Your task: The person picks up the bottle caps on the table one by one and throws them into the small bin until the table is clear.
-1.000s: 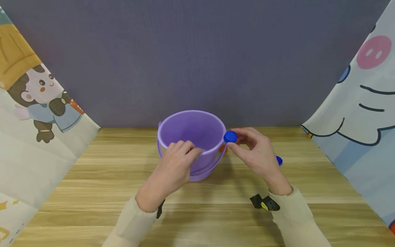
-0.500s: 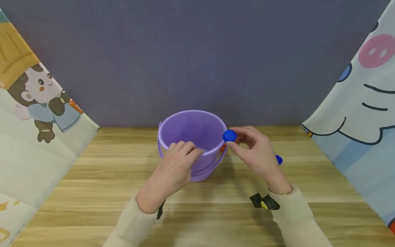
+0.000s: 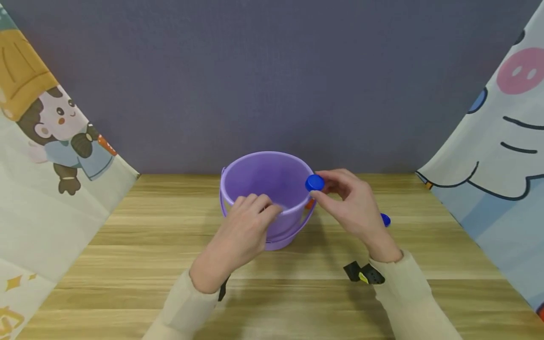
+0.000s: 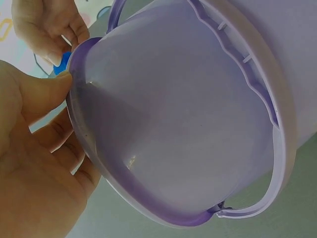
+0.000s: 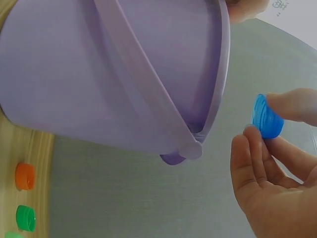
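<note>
A purple bucket (image 3: 282, 225) stands upright on the table, its handle hanging down on the near side. My left hand (image 3: 245, 225) holds the bucket's near rim, with the thumb on one side and the fingers on the other, as the left wrist view shows. Between thumb and fingertips my right hand (image 3: 354, 205) pinches a blue bottle cap (image 3: 315, 182). In the head view this cap overlaps the bucket's right rim; the right wrist view shows it apart from the bucket (image 5: 64, 69). Much of the bucket's inside is hidden from the head camera.
Another blue cap (image 3: 385, 220) lies right of my right wrist, partly covered. An orange cap (image 5: 25, 176) and a green cap (image 5: 26, 218) sit on the wooden table (image 3: 148, 226) behind the bucket's side. A grey wall (image 3: 272, 71) rises at the back, with printed curtains (image 3: 480, 226) flanking it.
The right hand has shifted slightly up and left with the blue cap, closer over the bucket's rim. The left hand stays on the rim.
</note>
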Demonstrator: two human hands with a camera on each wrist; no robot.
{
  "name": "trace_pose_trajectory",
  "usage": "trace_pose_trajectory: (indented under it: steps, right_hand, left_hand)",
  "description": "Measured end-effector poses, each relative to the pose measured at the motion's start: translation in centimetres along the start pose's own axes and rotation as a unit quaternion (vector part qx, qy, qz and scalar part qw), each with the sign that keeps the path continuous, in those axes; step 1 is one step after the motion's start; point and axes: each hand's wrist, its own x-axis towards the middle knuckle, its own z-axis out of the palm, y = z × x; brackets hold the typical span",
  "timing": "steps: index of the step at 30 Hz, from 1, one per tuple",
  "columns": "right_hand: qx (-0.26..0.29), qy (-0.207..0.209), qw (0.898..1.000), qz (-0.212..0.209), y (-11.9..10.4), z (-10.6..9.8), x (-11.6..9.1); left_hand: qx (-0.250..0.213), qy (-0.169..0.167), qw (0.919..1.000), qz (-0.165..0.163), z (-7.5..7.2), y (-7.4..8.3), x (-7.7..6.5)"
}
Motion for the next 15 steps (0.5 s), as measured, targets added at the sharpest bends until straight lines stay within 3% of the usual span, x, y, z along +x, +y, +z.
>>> trace_pose_trajectory:
  steps: [15]
  right_hand:
    - [-0.035,-0.021,0.999,-0.004,-1.1,0.2,1.3]
  left_hand:
    - [0.000,-0.001,0.9999,-0.013,-0.1,0.2,0.0]
